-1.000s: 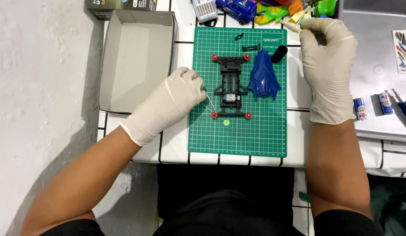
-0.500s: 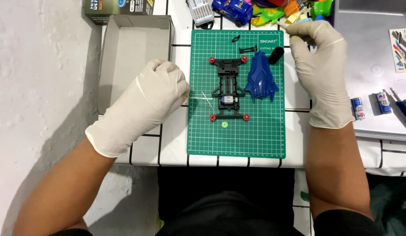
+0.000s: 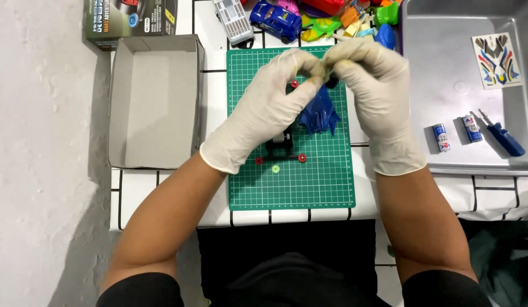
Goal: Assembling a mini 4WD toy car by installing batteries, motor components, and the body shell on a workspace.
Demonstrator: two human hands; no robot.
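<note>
Left hand (image 3: 263, 113) and right hand (image 3: 377, 85), both gloved, raised over green cutting mat (image 3: 292, 187), fingertips pinched together on small dark part (image 3: 330, 81), mostly hidden. Black toy car chassis (image 3: 281, 149) on mat below left hand; blue body shell (image 3: 319, 113) just beside.

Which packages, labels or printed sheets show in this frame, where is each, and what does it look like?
Printed box: top left, rectangular, dark green with picture panels.
Open cardboard tray: left of the green cutting mat, plain grey, empty.
Sticker sheet: in the metal tray at right, white with multicoloured shapes.
Two batteries: same tray, small cylinders, blue-and-white labels.
No screens or signs.
</note>
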